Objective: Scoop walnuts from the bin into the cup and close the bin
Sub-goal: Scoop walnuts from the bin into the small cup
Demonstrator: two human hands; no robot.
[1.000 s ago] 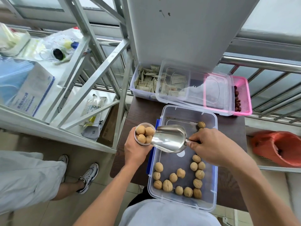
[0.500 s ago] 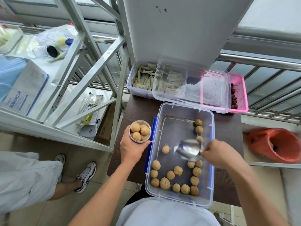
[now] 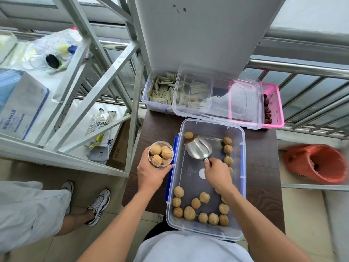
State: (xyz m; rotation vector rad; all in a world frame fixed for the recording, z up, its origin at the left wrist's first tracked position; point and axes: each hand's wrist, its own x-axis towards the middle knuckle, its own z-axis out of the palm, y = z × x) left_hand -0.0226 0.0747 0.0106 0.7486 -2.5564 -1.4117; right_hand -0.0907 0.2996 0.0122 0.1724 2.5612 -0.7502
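Note:
A clear plastic bin with blue latches lies open on the dark table. Several walnuts lie along its near end and right wall, one at the far left corner. My right hand grips the handle of a metal scoop, whose empty bowl points to the bin's far left, just short of that walnut. My left hand holds a clear cup, upright and full of walnuts, just left of the bin. The bin's clear lid rests on the containers behind.
Behind the bin stand a clear box of packets and a pink basket of red dates. A metal shelf frame is at left, an orange bag at right. A person's leg and shoes are on the floor at left.
The scoop left the cup's rim, dropped into the bin and moved to its far left end. One walnut rolled ahead of it to the far corner. The cup stayed put.

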